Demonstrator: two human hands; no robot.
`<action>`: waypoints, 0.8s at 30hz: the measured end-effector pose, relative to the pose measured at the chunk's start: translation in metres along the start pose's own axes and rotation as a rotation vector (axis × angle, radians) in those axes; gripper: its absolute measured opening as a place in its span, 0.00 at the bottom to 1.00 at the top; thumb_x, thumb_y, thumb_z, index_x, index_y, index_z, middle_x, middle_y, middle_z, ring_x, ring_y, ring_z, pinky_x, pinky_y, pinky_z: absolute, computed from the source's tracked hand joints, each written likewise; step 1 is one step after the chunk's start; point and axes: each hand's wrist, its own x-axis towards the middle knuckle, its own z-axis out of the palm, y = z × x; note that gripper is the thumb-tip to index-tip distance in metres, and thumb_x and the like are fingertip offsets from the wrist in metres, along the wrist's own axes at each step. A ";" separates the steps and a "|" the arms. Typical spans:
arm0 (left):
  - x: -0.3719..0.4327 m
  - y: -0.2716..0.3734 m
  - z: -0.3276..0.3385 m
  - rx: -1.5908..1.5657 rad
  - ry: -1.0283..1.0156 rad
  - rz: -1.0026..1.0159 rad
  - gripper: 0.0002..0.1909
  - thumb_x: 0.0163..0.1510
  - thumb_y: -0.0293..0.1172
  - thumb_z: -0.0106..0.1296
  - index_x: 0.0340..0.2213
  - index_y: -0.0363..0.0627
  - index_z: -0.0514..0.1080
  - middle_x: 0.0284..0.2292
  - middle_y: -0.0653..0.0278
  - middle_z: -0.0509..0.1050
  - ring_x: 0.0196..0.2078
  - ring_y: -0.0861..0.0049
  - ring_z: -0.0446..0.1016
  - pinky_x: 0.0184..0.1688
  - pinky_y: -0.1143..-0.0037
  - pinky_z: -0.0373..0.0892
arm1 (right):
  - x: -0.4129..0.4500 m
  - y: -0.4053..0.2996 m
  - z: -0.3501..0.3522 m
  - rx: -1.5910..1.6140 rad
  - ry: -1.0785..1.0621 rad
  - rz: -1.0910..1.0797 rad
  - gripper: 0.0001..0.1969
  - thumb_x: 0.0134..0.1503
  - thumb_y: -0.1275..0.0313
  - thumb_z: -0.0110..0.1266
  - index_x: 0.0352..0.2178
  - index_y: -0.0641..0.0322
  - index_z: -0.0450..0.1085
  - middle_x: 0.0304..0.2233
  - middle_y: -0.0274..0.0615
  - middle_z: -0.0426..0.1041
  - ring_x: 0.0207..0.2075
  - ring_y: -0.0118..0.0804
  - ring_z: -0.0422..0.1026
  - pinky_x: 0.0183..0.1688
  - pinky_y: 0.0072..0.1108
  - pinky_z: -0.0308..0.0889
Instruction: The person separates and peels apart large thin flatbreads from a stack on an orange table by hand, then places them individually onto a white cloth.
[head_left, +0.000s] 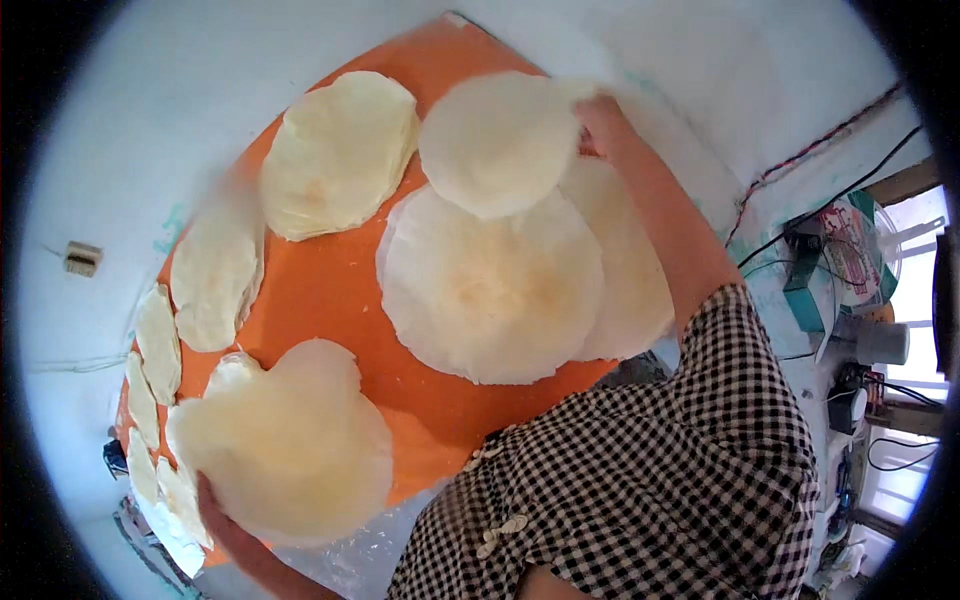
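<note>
My right hand (606, 127) pinches the edge of a thin, pale round flatbread sheet (495, 142) at the upper right. That sheet overlaps a larger round sheet (487, 292), which lies over another browned sheet (630, 277). At the lower left, the fingers of my left hand (214, 510) hold the left edge of a second thin sheet (292, 457). It looks blurred, and other pale sheets show from under its far edge. Both held sheets are above an orange work surface (322, 300). The fingertips of my left hand are partly hidden.
A thick stack of flatbread sheets (341, 154) sits at the far side, with a smaller stack (217, 281) left of it. Several sheets (157, 345) line the left edge. Cables (825, 142) and cluttered household items (855, 255) are along the right.
</note>
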 end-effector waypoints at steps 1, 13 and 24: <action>0.007 0.009 -0.001 -0.015 0.022 0.045 0.24 0.53 0.45 0.41 0.43 0.35 0.64 0.40 0.61 0.68 0.41 0.74 0.65 0.43 0.78 0.62 | -0.003 -0.035 0.023 0.251 0.062 0.037 0.12 0.38 0.74 0.52 0.28 0.63 0.66 0.26 0.44 0.69 0.28 0.40 0.69 0.27 0.28 0.64; 0.068 0.163 0.077 0.041 -0.296 0.215 0.25 0.53 0.46 0.40 0.45 0.38 0.63 0.40 0.62 0.68 0.41 0.76 0.66 0.45 0.77 0.61 | -0.177 0.015 -0.021 0.751 -0.140 0.101 0.15 0.48 0.70 0.48 0.39 0.61 0.62 0.29 0.39 0.70 0.29 0.31 0.70 0.25 0.22 0.66; -0.084 0.051 0.204 0.459 -1.016 1.120 0.10 0.45 0.28 0.46 0.33 0.42 0.65 0.37 0.60 0.69 0.40 0.72 0.67 0.40 0.74 0.63 | -0.267 -0.005 -0.012 0.314 0.313 0.203 0.14 0.52 0.66 0.46 0.40 0.59 0.62 0.32 0.36 0.70 0.32 0.27 0.70 0.31 0.19 0.64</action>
